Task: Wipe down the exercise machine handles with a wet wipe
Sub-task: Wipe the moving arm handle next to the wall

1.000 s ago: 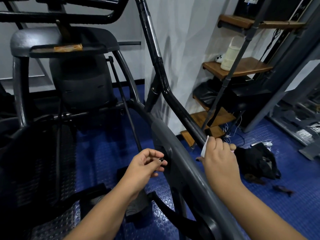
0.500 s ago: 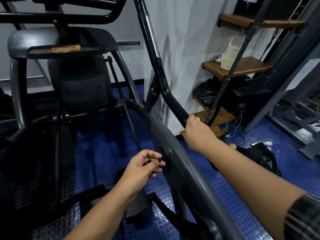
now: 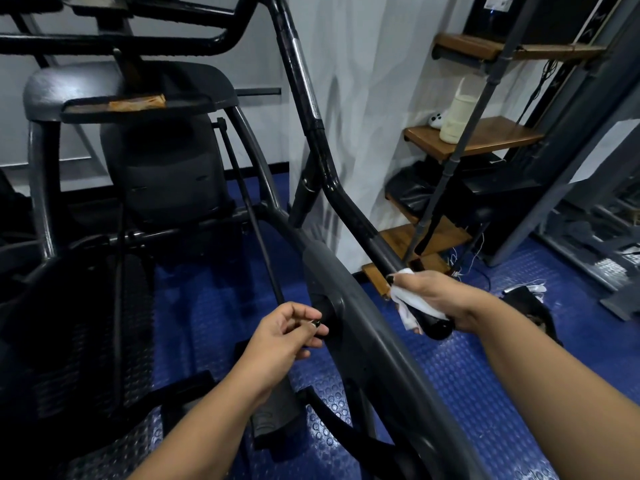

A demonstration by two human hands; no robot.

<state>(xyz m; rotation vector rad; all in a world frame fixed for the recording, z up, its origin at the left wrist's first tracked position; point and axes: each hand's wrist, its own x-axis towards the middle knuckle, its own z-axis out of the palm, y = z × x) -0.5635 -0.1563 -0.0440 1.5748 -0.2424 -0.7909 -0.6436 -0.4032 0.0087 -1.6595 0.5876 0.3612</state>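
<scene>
Head view: right hand [image 3: 440, 299] wraps wipe [image 3: 412, 304] around handle [image 3: 360, 223]; left hand [image 3: 284, 337] loosely curled.

Exercise machine [image 3: 166, 188] on the left, shelves [image 3: 478, 136] on the right, handle [image 3: 349, 209] between them

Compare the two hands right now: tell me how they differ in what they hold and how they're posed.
The right hand is wrapped around the end of the black handle with the white wet wipe pressed against it; the left hand holds no wipe and grips no handle. The right hand is closed in a full grasp; the left hand is loosely curled, its fingers pinched together near the grey frame. Both are bare.
</scene>
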